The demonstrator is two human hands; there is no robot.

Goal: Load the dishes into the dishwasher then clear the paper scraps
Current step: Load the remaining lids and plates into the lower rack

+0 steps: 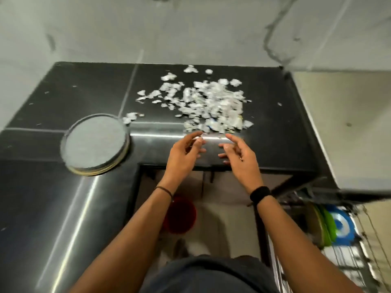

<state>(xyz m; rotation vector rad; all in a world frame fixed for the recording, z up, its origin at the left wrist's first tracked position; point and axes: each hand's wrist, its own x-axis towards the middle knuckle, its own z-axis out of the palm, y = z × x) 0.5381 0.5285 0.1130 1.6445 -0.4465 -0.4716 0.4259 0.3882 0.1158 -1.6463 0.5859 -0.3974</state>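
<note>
A heap of white paper scraps (208, 103) lies spread over the black counter (74, 92), reaching its front edge. Just in front of the heap, over that edge, my left hand (186, 154) and my right hand (237, 155) hover side by side with palms turned toward each other. Their fingers are loosely curved and hold nothing. At the lower right, a wire dish rack (347, 254) holds upright plates, among them a green plate (329, 224) and a blue-and-white plate (342, 225).
A stack of round grey plates (95, 142) sits on the counter to the left of my hands. A red bucket (179, 214) stands on the floor below the counter edge. A pale wall rises behind the counter, with a light surface at the right.
</note>
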